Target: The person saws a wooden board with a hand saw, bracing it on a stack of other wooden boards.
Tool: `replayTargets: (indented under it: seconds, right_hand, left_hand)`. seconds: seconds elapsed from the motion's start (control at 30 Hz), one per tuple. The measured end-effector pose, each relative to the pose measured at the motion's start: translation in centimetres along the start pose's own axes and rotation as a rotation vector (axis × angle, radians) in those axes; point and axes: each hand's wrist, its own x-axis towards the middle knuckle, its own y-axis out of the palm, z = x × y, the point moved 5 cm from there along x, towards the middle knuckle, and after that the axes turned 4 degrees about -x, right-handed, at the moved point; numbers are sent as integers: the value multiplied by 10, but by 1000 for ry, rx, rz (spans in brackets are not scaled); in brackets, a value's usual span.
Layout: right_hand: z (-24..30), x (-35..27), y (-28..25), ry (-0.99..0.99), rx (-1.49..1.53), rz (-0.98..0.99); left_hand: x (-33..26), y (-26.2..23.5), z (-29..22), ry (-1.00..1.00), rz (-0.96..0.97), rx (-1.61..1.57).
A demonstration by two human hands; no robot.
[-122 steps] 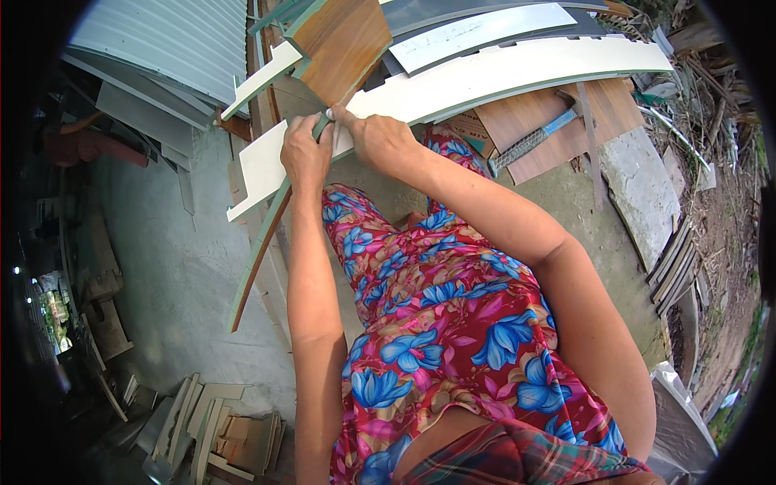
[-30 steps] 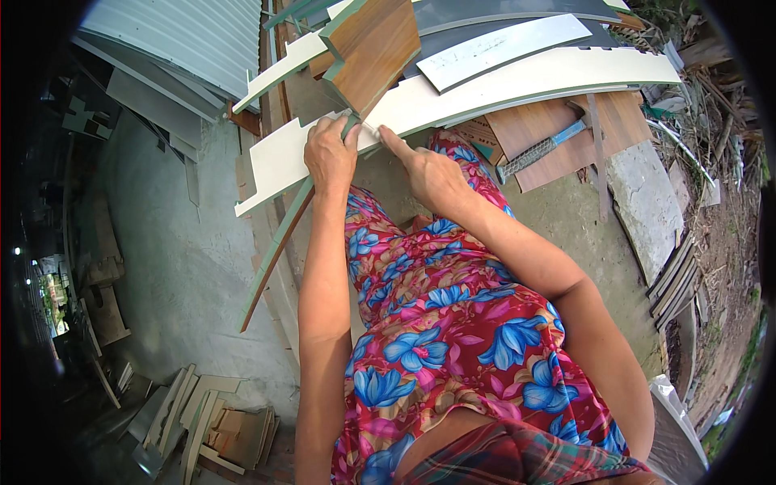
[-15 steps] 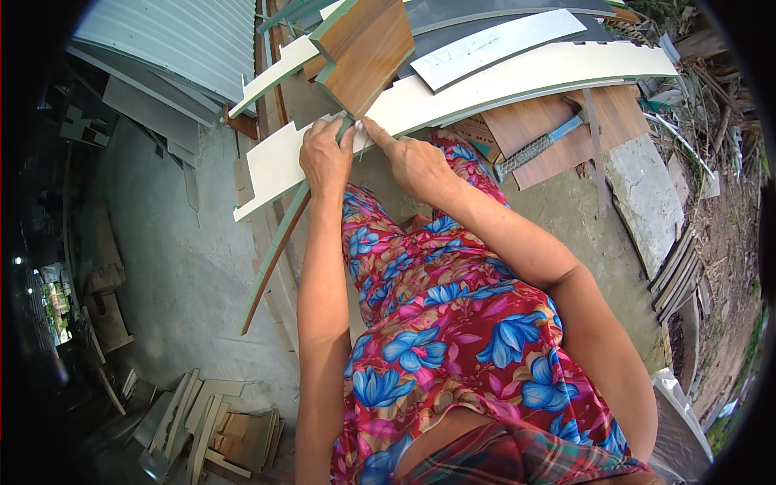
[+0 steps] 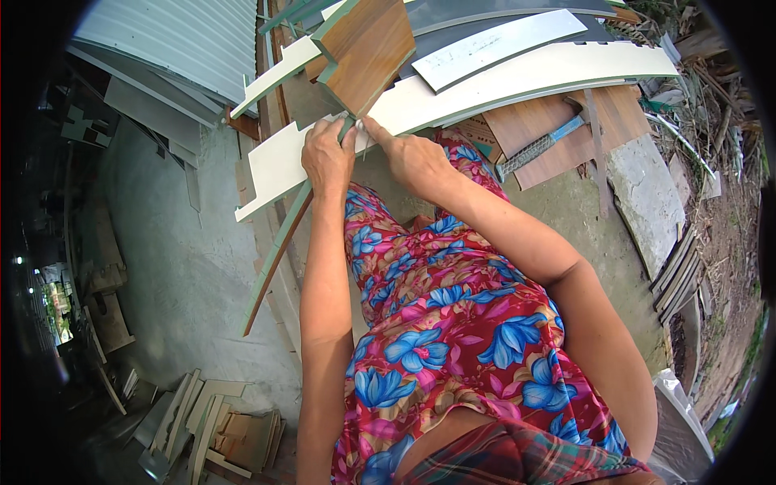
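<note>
My left hand (image 4: pixel 327 162) is closed around a narrow green-edged strip of board (image 4: pixel 275 267), whose brown-edged length slants down to the left beneath a long cream board (image 4: pixel 275 166). Close beside it, my right hand (image 4: pixel 414 162) has its index finger stretched to the strip's upper end, the other fingers curled in. Something small and pale shows at that fingertip, too small to name. The lower corner of a wood-grain board (image 4: pixel 368 56) with green edges reaches down to both hands. The cream board runs behind my hands, from lower left to upper right.
A hammer (image 4: pixel 540 148) with a blue-and-grey handle lies on a brown wood-grain panel (image 4: pixel 622 121) to the right. A white board piece (image 4: pixel 497 48) rests on the cream board. Offcuts (image 4: pixel 234 440) are piled at lower left; stacked strips (image 4: pixel 679 275) lie far right.
The view has shifted very slightly. Both hands keep nearly the same place and grip at the strip's upper end.
</note>
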Motion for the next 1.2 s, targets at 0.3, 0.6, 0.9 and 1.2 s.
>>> replayTargets:
  seconds: [0.3, 0.6, 0.9, 1.2]
  right_hand:
    - [-31, -85, -2, 21, 71, 23]
    - [-4, -2, 7, -32, 17, -91]
    - [-25, -79, -9, 38, 71, 55]
    - [1, -2, 0, 18, 54, 18]
  left_hand:
    - [3, 1, -3, -18, -1, -4]
    - [1, 1, 1, -1, 7, -2]
    - [3, 1, -4, -13, 6, -8]
    - [1, 1, 2, -8, 4, -6]
